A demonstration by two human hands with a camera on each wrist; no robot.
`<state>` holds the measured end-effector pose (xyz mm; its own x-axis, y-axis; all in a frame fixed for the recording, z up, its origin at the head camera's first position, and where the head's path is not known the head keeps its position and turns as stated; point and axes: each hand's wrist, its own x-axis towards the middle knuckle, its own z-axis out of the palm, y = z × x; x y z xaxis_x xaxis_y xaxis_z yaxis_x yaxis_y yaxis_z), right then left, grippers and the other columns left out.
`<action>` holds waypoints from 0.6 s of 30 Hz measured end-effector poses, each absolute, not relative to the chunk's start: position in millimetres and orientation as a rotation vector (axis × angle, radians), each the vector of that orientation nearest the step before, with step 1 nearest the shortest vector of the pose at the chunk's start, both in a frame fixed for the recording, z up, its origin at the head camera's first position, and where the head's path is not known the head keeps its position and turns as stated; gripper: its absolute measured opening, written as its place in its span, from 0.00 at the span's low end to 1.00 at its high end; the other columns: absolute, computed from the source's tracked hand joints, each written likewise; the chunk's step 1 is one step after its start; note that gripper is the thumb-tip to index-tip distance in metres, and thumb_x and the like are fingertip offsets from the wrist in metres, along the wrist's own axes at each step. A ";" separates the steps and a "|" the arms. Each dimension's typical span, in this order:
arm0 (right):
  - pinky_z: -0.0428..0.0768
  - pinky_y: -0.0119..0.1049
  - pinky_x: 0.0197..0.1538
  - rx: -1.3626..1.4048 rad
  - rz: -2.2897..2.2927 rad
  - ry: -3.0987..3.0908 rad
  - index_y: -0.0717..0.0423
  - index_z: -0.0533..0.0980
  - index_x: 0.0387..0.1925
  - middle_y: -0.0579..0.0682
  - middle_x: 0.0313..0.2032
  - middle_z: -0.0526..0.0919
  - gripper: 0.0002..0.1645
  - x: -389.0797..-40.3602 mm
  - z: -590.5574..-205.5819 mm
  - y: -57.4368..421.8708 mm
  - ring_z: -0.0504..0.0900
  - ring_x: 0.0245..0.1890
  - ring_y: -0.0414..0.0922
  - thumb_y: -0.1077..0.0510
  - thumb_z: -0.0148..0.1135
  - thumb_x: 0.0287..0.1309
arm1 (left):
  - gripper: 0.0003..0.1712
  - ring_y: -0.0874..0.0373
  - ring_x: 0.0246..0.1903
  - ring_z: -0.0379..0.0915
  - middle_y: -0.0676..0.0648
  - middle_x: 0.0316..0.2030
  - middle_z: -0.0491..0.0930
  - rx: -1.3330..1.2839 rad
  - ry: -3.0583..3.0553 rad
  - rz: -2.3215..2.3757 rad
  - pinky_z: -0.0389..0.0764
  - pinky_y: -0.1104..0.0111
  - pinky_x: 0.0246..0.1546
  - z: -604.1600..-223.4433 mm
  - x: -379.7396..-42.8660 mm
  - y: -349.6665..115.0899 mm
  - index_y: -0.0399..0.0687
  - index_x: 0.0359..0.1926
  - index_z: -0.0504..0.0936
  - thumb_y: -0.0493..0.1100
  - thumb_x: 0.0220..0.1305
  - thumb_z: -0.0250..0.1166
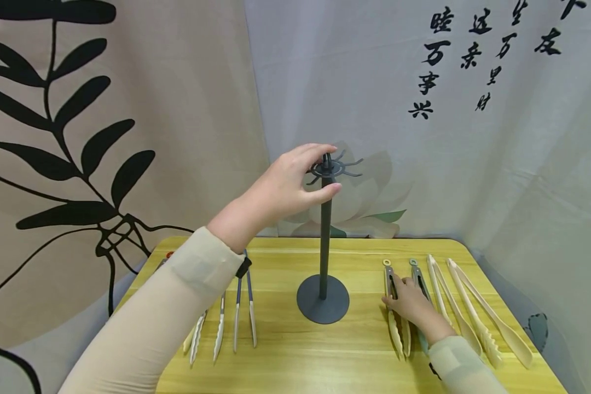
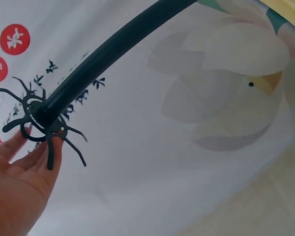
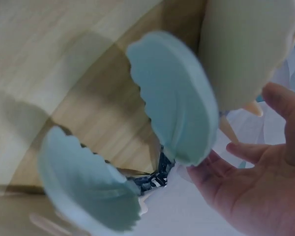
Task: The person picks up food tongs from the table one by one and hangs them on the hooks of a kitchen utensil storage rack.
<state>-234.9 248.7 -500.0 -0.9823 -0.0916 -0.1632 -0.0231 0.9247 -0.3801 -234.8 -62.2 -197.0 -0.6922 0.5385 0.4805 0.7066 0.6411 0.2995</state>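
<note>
A dark grey utensil stand (image 1: 326, 235) with a round base and a ring of curved hooks (image 2: 39, 115) stands upright on the table. My left hand (image 1: 295, 178) holds its top, thumb in front of the pole and fingers over the hook ring. Lower right, my right hand (image 1: 416, 306) reaches over metal-handled tongs with cream scalloped heads (image 1: 395, 334), thumb on their left side. In the right wrist view, the thumb and fingers are spread apart near the cream head (image 3: 250, 49). Teal-headed tongs (image 3: 174, 98) lie right beside them, partly hidden by the hand.
Two pairs of long cream plastic tongs (image 1: 512, 331) lie at the table's right. On the left are blue-handled metal tongs (image 1: 251, 314) and other tongs (image 1: 197, 336), partly behind my left sleeve. A printed curtain (image 1: 349, 82) hangs behind the wooden table (image 1: 285, 350).
</note>
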 end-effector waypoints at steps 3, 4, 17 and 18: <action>0.68 0.66 0.52 -0.055 -0.573 2.899 0.67 0.47 0.71 0.78 0.62 0.55 0.49 -235.6 -500.7 245.9 0.58 0.60 0.75 0.45 0.58 0.61 | 0.35 0.63 0.51 0.70 0.55 0.57 0.71 -0.952 -2.551 -0.722 0.73 0.67 0.54 -193.5 -233.8 -61.9 0.55 0.64 0.67 0.59 0.57 0.63; 0.69 0.66 0.52 -0.046 -0.573 2.900 0.68 0.48 0.71 0.78 0.62 0.55 0.49 -235.8 -500.9 245.5 0.58 0.59 0.75 0.45 0.58 0.61 | 0.36 0.63 0.50 0.70 0.55 0.56 0.72 -0.939 -2.565 -0.734 0.73 0.67 0.52 -192.1 -233.4 -61.1 0.55 0.64 0.67 0.58 0.56 0.64; 0.73 0.61 0.49 0.052 -0.598 2.846 0.76 0.49 0.68 0.81 0.59 0.55 0.51 -237.2 -507.7 238.6 0.67 0.53 0.74 0.50 0.64 0.56 | 0.43 0.62 0.53 0.70 0.53 0.59 0.70 -0.853 -2.617 -0.704 0.73 0.67 0.55 -190.6 -231.3 -62.9 0.52 0.70 0.62 0.58 0.54 0.65; 0.74 0.61 0.49 0.055 -0.595 2.845 0.76 0.49 0.67 0.82 0.60 0.54 0.51 -237.2 -507.9 238.2 0.68 0.52 0.74 0.51 0.64 0.56 | 0.43 0.62 0.54 0.70 0.53 0.59 0.70 -0.853 -2.614 -0.703 0.73 0.67 0.55 -190.9 -231.5 -63.4 0.52 0.69 0.63 0.58 0.54 0.65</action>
<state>-237.2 238.2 -507.9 -0.9720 -0.0110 -0.2345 0.0839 0.9166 -0.3908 -231.5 -63.4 -190.9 -0.7779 0.4668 0.4206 0.6148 0.7038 0.3559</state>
